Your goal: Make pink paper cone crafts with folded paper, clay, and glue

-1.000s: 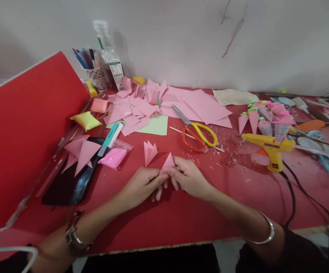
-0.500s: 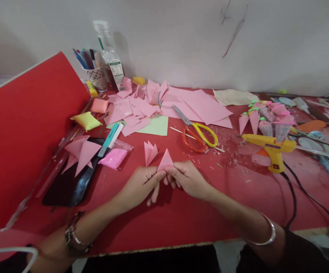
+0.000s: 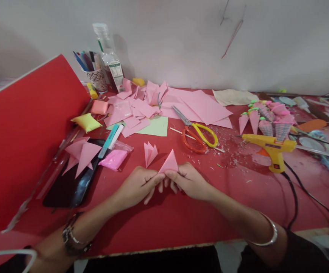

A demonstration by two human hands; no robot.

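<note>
Between my two hands is a pink folded paper triangle (image 3: 170, 163), its point upward. My left hand (image 3: 141, 182) pinches its lower left corner, thumb on top. My right hand (image 3: 191, 181) grips the lower right edge with the thumb pressed on the paper and fingers curled beneath. The thumbs nearly meet at the bottom edge, and the underside is hidden. Just beyond my left hand stands another folded pink piece (image 3: 150, 153). More pink paper triangles (image 3: 83, 153) rest on a dark phone (image 3: 67, 185) at the left.
Scissors (image 3: 195, 131) lie beyond my hands, before pink paper sheets (image 3: 201, 106). A yellow glue gun (image 3: 272, 148) with a black cord is at right, near small decorated cones (image 3: 282, 121). A red board (image 3: 30, 140) leans at left. A bottle (image 3: 110, 60) stands behind.
The paper triangle has tilted and shifted slightly right in my hands, showing more of its face. Both hands keep hold of it. Surrounding things stay in place.
</note>
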